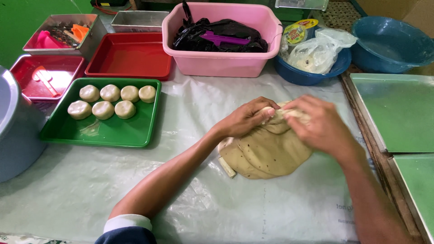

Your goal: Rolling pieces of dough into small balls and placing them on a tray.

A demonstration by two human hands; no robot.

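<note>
A large beige, speckled lump of dough (266,153) lies on a clear plastic sheet (194,194) over the table. My left hand (246,118) grips the lump's upper left edge with fingers curled into it. My right hand (321,124) presses on and pinches the top right of the same lump; fingertips of both hands meet at its top. To the left, a green tray (108,131) holds several round, flattened dough balls (110,101) in two rows.
Behind are a pink tub (217,61) with a black bag and purple scraper, red trays (131,56), a metal tin with tools (63,34), blue bowls (389,45) and a plastic bag (316,52). Green-lined metal trays (398,113) sit at right; a grey container (18,131) at left.
</note>
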